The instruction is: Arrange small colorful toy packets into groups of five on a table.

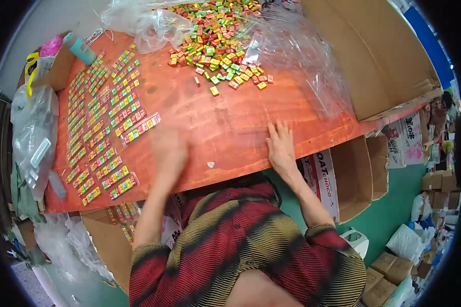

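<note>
My left hand (170, 153) hovers over or rests on the reddish wooden table (215, 138), its fingers smeared by motion, so I cannot tell whether it holds anything. The nearest thing to it is a clear sleeve of small coloured packets (141, 129), the end one of many packed rows (98, 133) laid out at the left. My right hand (280, 147) lies flat on the table near its front edge, fingers stretched, holding nothing. Beyond both hands spreads a heap of small red, yellow and green packets (217, 43), with a lone yellow packet (214, 91) at its near side.
Clear plastic bags (302, 56) lie right of the heap, beside a large open cardboard box (376, 56). A turquoise bottle (80, 48) stands at the back left. Cardboard boxes (351, 176) sit below the table's right edge; another box (105, 240) is below left.
</note>
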`<state>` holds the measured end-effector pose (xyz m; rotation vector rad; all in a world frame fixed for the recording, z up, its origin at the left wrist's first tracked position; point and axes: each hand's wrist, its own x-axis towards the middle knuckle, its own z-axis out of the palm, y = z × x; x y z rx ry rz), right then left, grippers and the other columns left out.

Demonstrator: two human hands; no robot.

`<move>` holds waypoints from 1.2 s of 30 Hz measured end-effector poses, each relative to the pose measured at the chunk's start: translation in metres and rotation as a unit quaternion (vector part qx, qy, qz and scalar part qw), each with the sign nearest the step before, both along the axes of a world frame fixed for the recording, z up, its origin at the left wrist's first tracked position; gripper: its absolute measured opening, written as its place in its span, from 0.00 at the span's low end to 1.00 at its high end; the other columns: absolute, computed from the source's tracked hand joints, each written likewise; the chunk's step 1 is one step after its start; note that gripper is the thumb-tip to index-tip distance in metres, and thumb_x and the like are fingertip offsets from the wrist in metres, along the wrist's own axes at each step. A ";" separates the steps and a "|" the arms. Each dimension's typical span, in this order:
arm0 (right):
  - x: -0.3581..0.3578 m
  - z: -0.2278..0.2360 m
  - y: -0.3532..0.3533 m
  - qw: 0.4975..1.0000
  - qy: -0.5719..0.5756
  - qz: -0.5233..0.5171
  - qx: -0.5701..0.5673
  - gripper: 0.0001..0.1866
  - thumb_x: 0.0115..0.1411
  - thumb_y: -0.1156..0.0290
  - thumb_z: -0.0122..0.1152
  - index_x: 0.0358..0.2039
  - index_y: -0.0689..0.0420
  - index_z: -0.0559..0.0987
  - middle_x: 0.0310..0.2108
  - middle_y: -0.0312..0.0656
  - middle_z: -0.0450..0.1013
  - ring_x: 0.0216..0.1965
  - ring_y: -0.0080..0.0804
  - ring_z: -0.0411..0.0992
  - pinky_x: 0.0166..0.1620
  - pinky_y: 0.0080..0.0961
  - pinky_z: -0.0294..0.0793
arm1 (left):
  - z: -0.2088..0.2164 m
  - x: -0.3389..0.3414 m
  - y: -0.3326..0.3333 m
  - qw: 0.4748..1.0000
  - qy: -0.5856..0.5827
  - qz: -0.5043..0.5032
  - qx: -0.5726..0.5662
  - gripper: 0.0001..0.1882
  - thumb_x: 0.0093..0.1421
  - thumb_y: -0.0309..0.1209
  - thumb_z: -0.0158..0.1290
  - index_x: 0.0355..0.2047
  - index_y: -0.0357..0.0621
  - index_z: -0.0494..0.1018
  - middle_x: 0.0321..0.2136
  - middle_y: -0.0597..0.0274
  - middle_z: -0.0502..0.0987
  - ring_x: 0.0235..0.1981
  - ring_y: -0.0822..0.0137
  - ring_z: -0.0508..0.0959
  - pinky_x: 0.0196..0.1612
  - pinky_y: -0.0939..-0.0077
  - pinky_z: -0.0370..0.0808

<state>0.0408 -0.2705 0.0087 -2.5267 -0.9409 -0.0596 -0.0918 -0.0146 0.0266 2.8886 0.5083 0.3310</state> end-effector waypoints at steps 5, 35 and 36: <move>-0.009 -0.007 0.031 0.998 -0.004 0.055 0.008 0.22 0.56 0.72 0.48 0.51 0.63 0.63 0.55 0.57 0.55 0.58 0.54 0.50 0.58 0.47 0.49 | -0.014 0.024 -0.083 0.987 -0.047 -0.157 -0.011 0.26 0.53 0.40 0.48 0.50 0.39 0.63 0.52 0.48 0.61 0.54 0.49 0.60 0.54 0.47 0.54; 0.116 0.003 -0.021 0.976 -0.158 -0.148 -0.023 0.10 0.47 0.73 0.54 0.32 0.60 0.70 0.30 0.48 0.68 0.37 0.45 0.65 0.38 0.40 0.60 | -0.015 -0.004 -0.048 0.997 -0.045 -0.059 -0.016 0.17 0.54 0.30 0.49 0.45 0.43 0.68 0.52 0.50 0.61 0.56 0.50 0.58 0.55 0.48 0.53; 0.116 0.003 -0.020 0.975 -0.160 -0.151 -0.023 0.10 0.47 0.73 0.54 0.32 0.60 0.70 0.30 0.48 0.68 0.37 0.45 0.65 0.38 0.40 0.60 | -0.015 -0.002 -0.048 0.997 -0.047 -0.062 -0.018 0.18 0.53 0.30 0.50 0.45 0.43 0.68 0.52 0.50 0.62 0.56 0.50 0.58 0.55 0.47 0.53</move>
